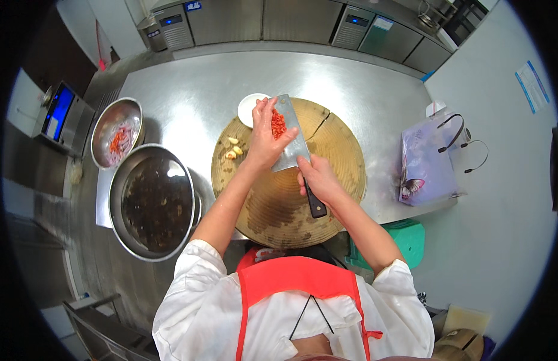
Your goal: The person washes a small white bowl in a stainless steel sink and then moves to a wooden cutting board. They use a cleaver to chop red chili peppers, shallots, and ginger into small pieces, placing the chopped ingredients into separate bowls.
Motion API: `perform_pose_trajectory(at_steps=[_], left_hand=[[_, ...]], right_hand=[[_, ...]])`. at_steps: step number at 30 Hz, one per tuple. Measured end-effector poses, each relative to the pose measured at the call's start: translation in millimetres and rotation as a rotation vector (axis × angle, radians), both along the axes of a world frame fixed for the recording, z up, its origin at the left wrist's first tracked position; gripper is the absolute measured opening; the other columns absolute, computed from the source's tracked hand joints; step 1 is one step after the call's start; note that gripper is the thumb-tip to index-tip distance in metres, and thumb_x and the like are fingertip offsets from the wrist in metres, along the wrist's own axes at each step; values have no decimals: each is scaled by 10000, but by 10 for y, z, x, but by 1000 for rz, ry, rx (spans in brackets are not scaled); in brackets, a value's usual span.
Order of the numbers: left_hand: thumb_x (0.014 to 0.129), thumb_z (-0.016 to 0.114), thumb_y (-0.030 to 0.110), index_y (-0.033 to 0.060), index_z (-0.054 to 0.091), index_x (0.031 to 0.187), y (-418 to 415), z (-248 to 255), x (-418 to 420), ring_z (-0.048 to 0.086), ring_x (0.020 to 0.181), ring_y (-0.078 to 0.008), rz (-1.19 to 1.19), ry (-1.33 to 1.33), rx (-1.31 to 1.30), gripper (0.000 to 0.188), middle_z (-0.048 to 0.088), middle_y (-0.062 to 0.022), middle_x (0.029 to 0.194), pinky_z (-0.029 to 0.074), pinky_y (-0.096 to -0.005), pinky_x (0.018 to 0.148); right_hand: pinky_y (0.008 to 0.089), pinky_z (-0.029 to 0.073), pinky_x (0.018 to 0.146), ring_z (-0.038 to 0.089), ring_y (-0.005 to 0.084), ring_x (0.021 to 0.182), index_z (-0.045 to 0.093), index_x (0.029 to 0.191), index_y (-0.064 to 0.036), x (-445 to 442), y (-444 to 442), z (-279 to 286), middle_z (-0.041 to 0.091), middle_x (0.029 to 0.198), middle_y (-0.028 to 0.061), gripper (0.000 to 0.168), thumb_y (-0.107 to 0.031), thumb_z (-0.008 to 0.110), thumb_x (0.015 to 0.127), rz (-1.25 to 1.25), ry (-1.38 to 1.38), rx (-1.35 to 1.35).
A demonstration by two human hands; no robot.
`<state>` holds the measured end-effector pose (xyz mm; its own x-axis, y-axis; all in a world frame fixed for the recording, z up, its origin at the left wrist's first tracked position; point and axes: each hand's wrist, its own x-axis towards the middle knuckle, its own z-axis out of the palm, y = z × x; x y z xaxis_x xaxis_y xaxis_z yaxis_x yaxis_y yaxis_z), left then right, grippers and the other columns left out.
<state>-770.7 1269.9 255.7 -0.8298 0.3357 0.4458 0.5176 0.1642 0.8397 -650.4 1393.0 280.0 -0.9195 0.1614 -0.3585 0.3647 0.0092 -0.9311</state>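
Observation:
My right hand (318,178) grips the black handle of a Chinese cleaver (293,151), its blade lying tilted with the flat side up. Chopped red pepper (278,124) is heaped on that blade. Spread against the heap, my left hand (269,137) has its fingers apart and its thumb over the blade. Under both hands is a round wooden chopping block (342,149) with a crack at its far right. Several peeled garlic cloves (233,146) lie on its left part. A small white dish (249,108) sits at the block's far left edge, partly hidden by my left hand.
To the left stand a metal bowl (136,113) with sliced onion and red pieces, and a large metal pot (114,212) of dark liquid. A purple gift bag (425,162) is at the steel table's (184,85) right end. A green stool (409,241) stands below.

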Motion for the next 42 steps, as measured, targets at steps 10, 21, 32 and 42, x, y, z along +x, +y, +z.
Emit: perform_pose_trajectory(at_steps=[10, 21, 32, 42], left_hand=[[803, 723, 281, -2, 544, 1176, 173, -247, -483, 413, 1217, -428, 58, 110, -252, 502, 424, -276, 1261, 384, -440, 1004], [814, 677, 142, -15, 620, 773, 291, -621, -1102, 579, 742, -341, 292, 112, -139, 172, 578, -183, 816, 470, -424, 690], [830, 632, 232, 38, 682, 752, 163, -506, -1375, 614, 750, -370, 117, 434, -545, 215, 622, -190, 801, 484, -461, 683], [836, 652, 227, 4, 686, 833, 34, -509, -1398, 611, 796, -358, -32, 313, -578, 226, 625, -192, 832, 487, -418, 705]], right_hand=[[319, 437, 393, 551, 173, 413, 520, 809, 55, -362, -203, -37, 569, 577, 96, 288, -198, 512, 946, -110, 7, 110], [321, 455, 431, 542, 170, 432, 512, 856, 68, -251, -204, 49, 550, 582, 93, 281, -199, 522, 943, -32, -40, 127], [313, 443, 438, 547, 152, 441, 507, 857, 18, 724, 289, 302, 546, 564, 67, 257, -221, 537, 948, -75, -63, 356], [280, 426, 444, 524, 110, 463, 527, 857, 3, 990, 403, -5, 532, 570, 29, 214, -192, 545, 943, -116, -75, 206]])
